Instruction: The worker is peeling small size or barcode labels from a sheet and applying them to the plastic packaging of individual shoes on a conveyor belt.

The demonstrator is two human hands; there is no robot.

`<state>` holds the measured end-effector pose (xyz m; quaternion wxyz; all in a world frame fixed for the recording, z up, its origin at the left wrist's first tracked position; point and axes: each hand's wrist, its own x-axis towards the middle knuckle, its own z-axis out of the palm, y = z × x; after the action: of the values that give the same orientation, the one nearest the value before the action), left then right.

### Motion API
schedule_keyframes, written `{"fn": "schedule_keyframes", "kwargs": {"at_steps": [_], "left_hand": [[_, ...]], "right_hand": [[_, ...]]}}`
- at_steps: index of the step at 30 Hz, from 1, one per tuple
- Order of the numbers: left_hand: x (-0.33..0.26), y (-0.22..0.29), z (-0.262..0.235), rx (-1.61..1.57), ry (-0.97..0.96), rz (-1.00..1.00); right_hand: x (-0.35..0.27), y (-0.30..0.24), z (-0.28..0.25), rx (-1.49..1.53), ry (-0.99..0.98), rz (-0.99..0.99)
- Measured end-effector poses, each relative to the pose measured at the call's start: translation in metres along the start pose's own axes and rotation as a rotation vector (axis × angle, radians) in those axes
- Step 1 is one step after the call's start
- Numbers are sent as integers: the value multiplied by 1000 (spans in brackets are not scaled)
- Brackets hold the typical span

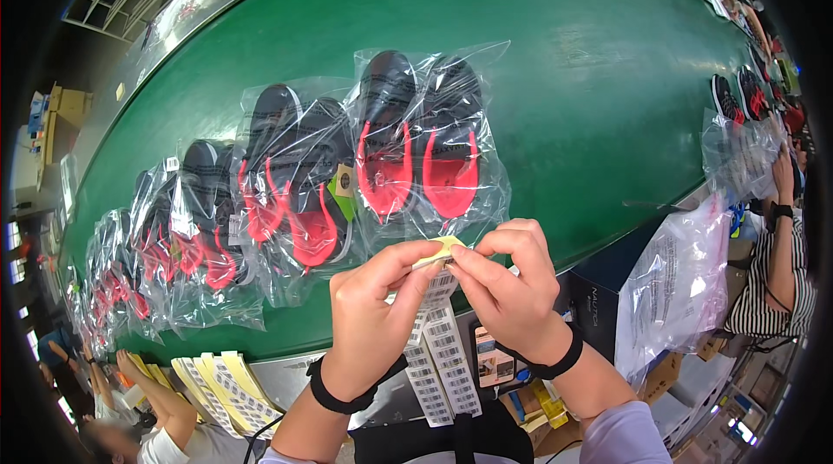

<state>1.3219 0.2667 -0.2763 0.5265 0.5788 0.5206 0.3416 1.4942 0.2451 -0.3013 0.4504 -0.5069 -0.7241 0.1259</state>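
Note:
A strip of barcode labels (pixel 441 351) hangs in front of me, its yellow backing (pixel 446 246) folded over at the top. My left hand (pixel 371 297) pinches this folded end between thumb and fingers. Right beside it, my right hand (pixel 512 277) has its thumb and fingertips closed on the same end; whether a single label is lifted there is too small to tell. Just beyond my fingertips lies a pair of black shoes with red insides (pixel 418 143) in a clear plastic bag. Both wrists wear black bands.
More bagged shoes (pixel 299 178) line the green table (pixel 590 91) to the left, one with a green tag (pixel 344 191). Other label sheets (pixel 227 390) lie on the near edge at left. A dark box (pixel 599 290), plastic bags (pixel 672 282) and a co-worker's arm (pixel 783 230) are at right.

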Motion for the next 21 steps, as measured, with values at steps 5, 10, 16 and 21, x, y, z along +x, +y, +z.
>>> {"fn": "schedule_keyframes", "kwargs": {"at_steps": [5,10,16,21], "left_hand": [[-1,2,4,-7,-1,-53],[3,-2,9,49,-7,71],[7,-3,14,111,-9,92],[10,-2,17,85,-10,15]], "right_hand": [[-7,4,-2,15,11,-20],[-1,5,-3,182,5,201],[-1,19,-5,181,-71,119],[-5,19,-1,206,-5,107]]}}
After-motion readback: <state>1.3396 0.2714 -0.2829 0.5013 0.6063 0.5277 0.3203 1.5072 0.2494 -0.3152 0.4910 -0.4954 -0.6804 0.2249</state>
